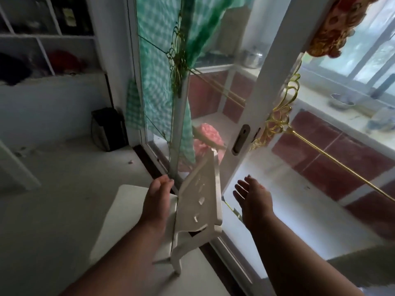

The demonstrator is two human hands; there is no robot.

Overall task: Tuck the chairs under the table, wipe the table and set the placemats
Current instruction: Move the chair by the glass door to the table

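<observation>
white plastic or painted wood, i can't say which, makes up the chair [198, 201] right in front of me, its seat a pale square at lower centre and its backrest, cut with small slots, standing up between my two arms and tilted toward the glass. my left hand [157, 199] sits at the left edge of the backrest, fingers curled over toward it and touching or nearly touching the rim; the blur keeps me from telling whether it has a real hold. my right hand [253, 196] is on the other side of the backrest, apart from it, palm flat and fingers spread, holding nothing. the chair stands on the pale floor [53, 189] just beside a white-framed sliding glass door [252, 116], whose dark oval latch [240, 139] sits above my right hand. gold scrollwork trim [277, 116] runs across the glass panes. a green checked cloth [158, 82] hangs down the left pane, and something pink [208, 137] lies on the floor behind the glass, just past the top of the backrest. through the door i see a counter with a metal pot [252, 57] and a red-tiled base. at far left there are white open shelves [47, 37] holding dark and red things too blurred to name, and a black bin-like box [108, 129] stands against the wall near the door frame. a red and yellow patterned cloth [337, 24] hangs at the top right. no table or placemats show from here.
</observation>
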